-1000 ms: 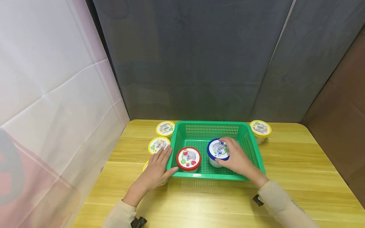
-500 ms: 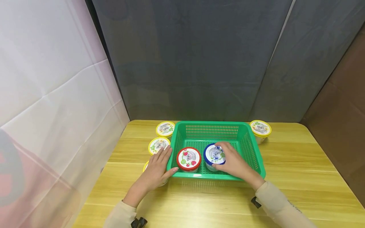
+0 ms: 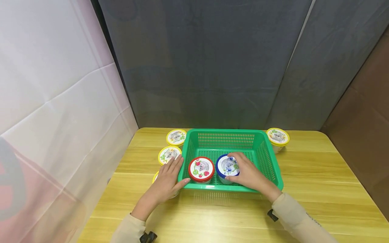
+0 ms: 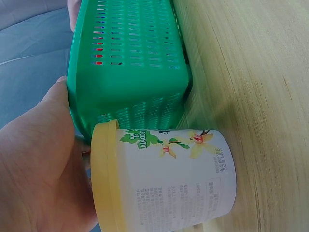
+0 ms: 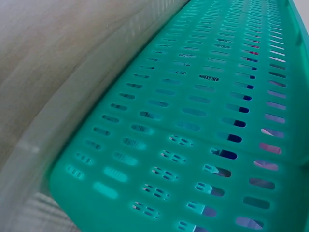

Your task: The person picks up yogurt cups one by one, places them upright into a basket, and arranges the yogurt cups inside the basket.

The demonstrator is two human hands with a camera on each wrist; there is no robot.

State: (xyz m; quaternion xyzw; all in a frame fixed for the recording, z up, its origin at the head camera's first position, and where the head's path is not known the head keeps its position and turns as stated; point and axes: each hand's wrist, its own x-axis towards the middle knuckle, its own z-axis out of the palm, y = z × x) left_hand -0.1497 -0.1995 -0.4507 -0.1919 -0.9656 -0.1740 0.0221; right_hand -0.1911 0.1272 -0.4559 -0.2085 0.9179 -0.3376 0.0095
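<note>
Seen from the head camera, a person's two hands work at a green plastic basket [image 3: 225, 130] on a wooden table [image 3: 218, 219]. The right hand [image 3: 250, 172] reaches inside and holds a blue-lidded tub [image 3: 226, 165] between thumb and fingers. This tub is upright in the near half of the basket, just beside a red-lidded tub [image 3: 201, 169] on its left; whether the two touch, I cannot tell. The left hand [image 3: 165, 181] lies with fingers stretched out along the basket's left side, thumb on the rim near the front corner. Three yellow-lidded tubs [image 3: 169, 155] stand in a row left of the basket, the nearest mostly covered by that hand; another yellow-lidded tub [image 3: 278, 137] stands beyond the right side.

Only the left wrist view shows the side of one nearby tub [image 4: 176, 179]: white, printed with yellow flowers and a green leaf logo, next to the basket's outer wall. The right wrist view is filled by a slotted wall [image 5: 163, 126], with blue, red and a barcode glimpsed through the slots; the right hand's grip cannot be made out there.

Compared with a second ago, the blue-lidded tub sits further left and nearer the front, closer to the red one. The left hand has stayed put.
</note>
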